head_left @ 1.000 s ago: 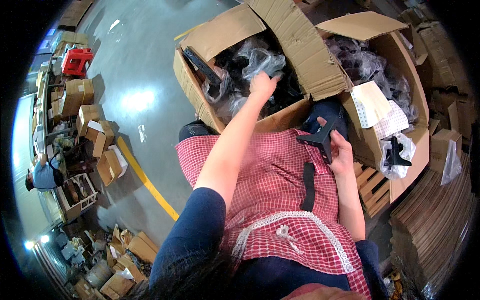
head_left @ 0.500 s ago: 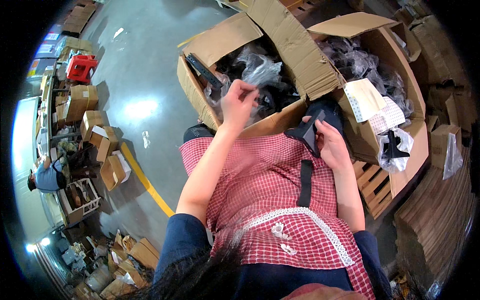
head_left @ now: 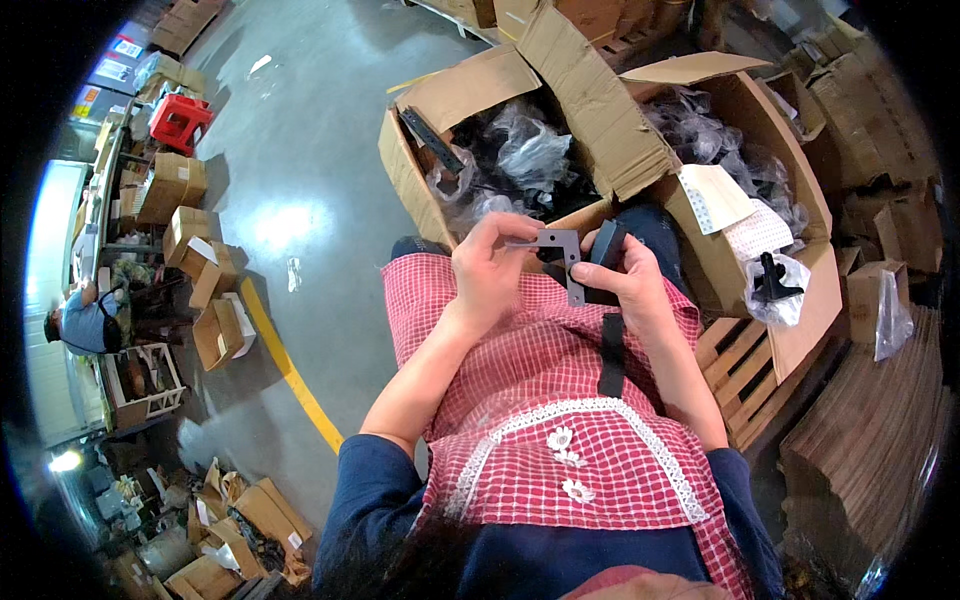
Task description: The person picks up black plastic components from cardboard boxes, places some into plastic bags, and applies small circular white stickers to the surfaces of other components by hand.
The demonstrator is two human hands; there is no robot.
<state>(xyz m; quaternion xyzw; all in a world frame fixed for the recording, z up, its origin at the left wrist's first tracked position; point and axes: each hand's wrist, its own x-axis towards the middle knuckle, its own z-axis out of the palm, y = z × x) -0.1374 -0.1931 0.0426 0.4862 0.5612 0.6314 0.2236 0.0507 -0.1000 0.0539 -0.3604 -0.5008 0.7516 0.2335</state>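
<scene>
A yellow line (head_left: 292, 372) runs across the grey floor (head_left: 340, 215). Just left of it sits an open box (head_left: 212, 335), white paper at its edge. Farther left of the line, somebody in a blue top (head_left: 84, 326) is beside a white-framed rack (head_left: 165, 392). Past the line's far end, over to the left, there's a red stool (head_left: 180, 124) near a taped box (head_left: 172, 188). A jumble of boxes (head_left: 268, 520) lies off the line's near end. Well right of the line are a wooden pallet (head_left: 757, 398) and, beyond that, stacked cardboard (head_left: 860, 435).
</scene>
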